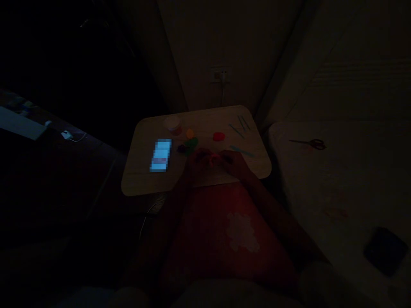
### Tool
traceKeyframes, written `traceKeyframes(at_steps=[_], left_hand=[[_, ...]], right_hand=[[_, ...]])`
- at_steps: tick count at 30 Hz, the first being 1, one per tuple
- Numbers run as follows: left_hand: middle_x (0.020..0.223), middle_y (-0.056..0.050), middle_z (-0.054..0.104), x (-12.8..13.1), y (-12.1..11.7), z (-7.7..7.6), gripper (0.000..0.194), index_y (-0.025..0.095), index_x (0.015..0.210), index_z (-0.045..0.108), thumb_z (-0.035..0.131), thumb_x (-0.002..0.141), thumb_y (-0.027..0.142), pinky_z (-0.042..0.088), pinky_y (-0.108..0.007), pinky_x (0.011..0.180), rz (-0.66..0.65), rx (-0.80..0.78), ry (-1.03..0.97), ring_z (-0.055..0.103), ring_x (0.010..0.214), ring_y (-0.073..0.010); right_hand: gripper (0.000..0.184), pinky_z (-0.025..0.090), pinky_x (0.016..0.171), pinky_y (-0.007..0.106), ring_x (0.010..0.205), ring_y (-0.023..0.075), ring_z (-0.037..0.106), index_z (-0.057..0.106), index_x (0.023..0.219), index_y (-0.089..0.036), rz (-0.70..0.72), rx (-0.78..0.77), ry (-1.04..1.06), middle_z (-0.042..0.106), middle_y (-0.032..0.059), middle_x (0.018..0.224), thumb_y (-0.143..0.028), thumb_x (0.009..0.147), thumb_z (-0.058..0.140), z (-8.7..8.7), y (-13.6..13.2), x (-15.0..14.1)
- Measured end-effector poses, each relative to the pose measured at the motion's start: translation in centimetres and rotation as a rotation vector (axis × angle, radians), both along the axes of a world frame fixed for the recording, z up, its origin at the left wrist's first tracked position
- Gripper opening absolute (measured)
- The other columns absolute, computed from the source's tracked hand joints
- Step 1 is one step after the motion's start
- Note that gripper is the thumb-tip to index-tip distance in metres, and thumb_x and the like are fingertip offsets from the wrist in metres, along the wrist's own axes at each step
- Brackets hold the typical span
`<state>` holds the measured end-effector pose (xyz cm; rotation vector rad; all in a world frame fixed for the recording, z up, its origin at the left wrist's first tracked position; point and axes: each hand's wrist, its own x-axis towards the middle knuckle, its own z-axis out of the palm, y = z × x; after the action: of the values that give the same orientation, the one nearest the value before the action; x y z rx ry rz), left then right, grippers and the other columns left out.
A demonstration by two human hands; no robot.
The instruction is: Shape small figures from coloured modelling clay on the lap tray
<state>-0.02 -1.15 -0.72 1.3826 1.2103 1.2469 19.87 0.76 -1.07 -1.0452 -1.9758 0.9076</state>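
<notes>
In the dim light, my left hand [201,159] and my right hand [231,161] meet over the near edge of a small wooden table [138,179]. Between their bent fingertips is a small pink piece of modelling clay [214,159], partly covered by the fingers. Just beyond the hands lies a red lump of clay [218,136]. Green clay [192,144], a dark lump [182,148] and an orange ball [190,134] are grouped past my left hand. A flat blue-green tool [242,150] rests beyond my right hand.
A lit phone [160,155] lies on the table's left side, with a tub [173,125] behind it. Several thin sticks [240,126] are at the back right. Scissors [310,143] and a dark blue item [385,250] lie on the pale surface at right.
</notes>
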Motion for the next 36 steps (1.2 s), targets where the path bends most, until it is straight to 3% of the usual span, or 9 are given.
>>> traceKeyframes(at_steps=[7, 14, 21, 28, 33, 36], left_hand=[[0.084, -0.003, 0.073, 0.0, 0.1, 0.1, 0.018, 0.018, 0.091, 0.071, 0.069, 0.085, 0.036, 0.055, -0.029, 0.074, 0.022, 0.035, 0.023, 0.067, 0.080, -0.0175], [0.085, -0.002, 0.073, 0.5, -0.2, -0.3, 0.014, 0.019, 0.095, 0.070, 0.066, 0.088, 0.029, 0.054, -0.029, 0.077, 0.041, 0.070, 0.132, 0.067, 0.080, -0.0169], [0.085, -0.003, 0.068, 0.9, -0.4, -0.3, 0.012, 0.019, 0.097, 0.066, 0.061, 0.091, 0.028, 0.052, -0.031, 0.080, 0.025, 0.132, 0.245, 0.064, 0.081, -0.0181], [0.116, -0.012, 0.057, 0.7, -1.0, 0.4, 0.020, 0.018, 0.102, 0.065, 0.049, 0.090, 0.014, 0.045, -0.044, 0.105, 0.005, 0.362, 0.544, 0.056, 0.113, -0.0253], [0.125, -0.014, 0.051, 0.8, -1.6, 0.5, 0.040, 0.017, 0.116, 0.067, 0.055, 0.079, 0.008, 0.043, -0.046, 0.105, -0.118, 0.425, 0.768, 0.050, 0.116, -0.0279], [0.126, -0.014, 0.050, 0.9, -1.5, 0.3, 0.030, 0.017, 0.108, 0.070, 0.059, 0.080, 0.012, 0.042, -0.047, 0.104, -0.106, 0.423, 0.831, 0.049, 0.115, -0.0288]], right_hand=[[0.036, 0.040, 0.065, 0.027, 0.068, 0.0163, 0.060, 0.073, 0.081, -0.018, -0.005, -0.003, -0.008, 0.071, 0.0045, 0.078, -0.041, 0.098, 0.052, -0.4, 0.4, 0.1], [0.030, 0.045, 0.070, 0.031, 0.079, 0.0215, 0.068, 0.079, 0.095, -0.018, -0.229, 0.051, -0.173, 0.078, 0.0084, 0.091, -0.038, 0.095, 0.057, 0.1, -0.1, -0.2], [0.029, 0.049, 0.076, 0.034, 0.089, 0.0249, 0.071, 0.081, 0.100, -0.021, -0.253, 0.112, -0.195, 0.080, 0.0101, 0.100, -0.036, 0.098, 0.056, 0.1, -0.1, -0.3], [0.025, 0.049, 0.075, 0.035, 0.085, 0.0249, 0.069, 0.081, 0.099, -0.021, -0.306, 0.138, -0.205, 0.078, 0.0110, 0.097, -0.036, 0.095, 0.061, -0.3, 0.0, -0.3], [0.028, 0.051, 0.081, 0.037, 0.089, 0.0256, 0.069, 0.080, 0.101, -0.020, -0.313, 0.144, -0.156, 0.078, 0.0123, 0.100, -0.032, 0.097, 0.055, -0.4, 0.1, -0.3], [0.034, 0.052, 0.088, 0.039, 0.097, 0.0265, 0.069, 0.077, 0.110, -0.016, -0.316, 0.170, -0.066, 0.076, 0.0143, 0.107, -0.026, 0.097, 0.047, -0.4, 0.2, -0.1]])
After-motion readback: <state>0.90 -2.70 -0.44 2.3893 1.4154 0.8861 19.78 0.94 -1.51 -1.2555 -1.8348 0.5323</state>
